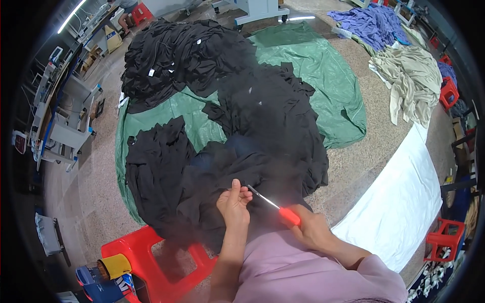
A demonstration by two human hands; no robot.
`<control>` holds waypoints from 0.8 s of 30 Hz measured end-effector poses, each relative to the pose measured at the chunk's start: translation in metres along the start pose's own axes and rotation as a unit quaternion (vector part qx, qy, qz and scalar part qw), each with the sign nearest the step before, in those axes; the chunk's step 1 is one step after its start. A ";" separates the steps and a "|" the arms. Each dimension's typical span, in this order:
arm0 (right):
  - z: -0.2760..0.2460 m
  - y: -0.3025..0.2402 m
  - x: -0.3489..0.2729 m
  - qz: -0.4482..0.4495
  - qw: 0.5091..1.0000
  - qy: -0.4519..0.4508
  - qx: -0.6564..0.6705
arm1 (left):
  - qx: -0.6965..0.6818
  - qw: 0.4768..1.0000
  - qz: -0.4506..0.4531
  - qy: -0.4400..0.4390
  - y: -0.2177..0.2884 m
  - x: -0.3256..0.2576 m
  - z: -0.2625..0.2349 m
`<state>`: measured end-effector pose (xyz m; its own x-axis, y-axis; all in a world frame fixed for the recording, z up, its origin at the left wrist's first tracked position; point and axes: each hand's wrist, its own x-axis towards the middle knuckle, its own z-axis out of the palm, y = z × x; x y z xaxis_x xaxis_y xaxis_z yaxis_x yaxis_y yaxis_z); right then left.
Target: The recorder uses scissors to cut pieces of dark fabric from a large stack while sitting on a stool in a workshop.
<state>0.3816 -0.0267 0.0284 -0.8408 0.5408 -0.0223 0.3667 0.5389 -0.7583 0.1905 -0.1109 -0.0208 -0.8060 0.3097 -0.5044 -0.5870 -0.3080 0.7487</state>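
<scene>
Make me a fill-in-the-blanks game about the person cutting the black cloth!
1. The right hand holds small scissors with a ____ handle.
2. The left hand pinches the ____ cloth with its fingers.
3. The black piles lie on a ____ sheet spread on the floor.
4. Beside the person's left arm stands a red plastic ____.

Missing words: red; black; green; stool

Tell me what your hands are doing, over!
Left hand pinching black cloth. Right hand holding red-handled scissors, blades at the cloth by the left fingers. More black cloth heaped on green sheet ahead; nothing blocking.
</scene>
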 end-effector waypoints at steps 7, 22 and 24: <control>-0.001 -0.005 0.001 -0.003 0.999 0.018 -0.033 | -0.015 0.998 0.056 -0.015 -0.007 0.001 0.001; 0.003 -0.003 0.004 0.012 0.999 0.000 -0.030 | 0.013 0.998 0.053 -0.009 -0.007 0.004 0.003; 0.005 0.001 0.002 0.014 0.999 0.028 -0.026 | 0.005 0.999 0.052 0.006 -0.011 0.010 -0.001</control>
<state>0.3781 -0.0283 0.0242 -0.8067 0.5909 -0.0064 0.4119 0.5545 -0.7231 0.1889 -0.1050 -0.0340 -0.8635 0.2653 -0.4289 -0.4993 -0.3296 0.8013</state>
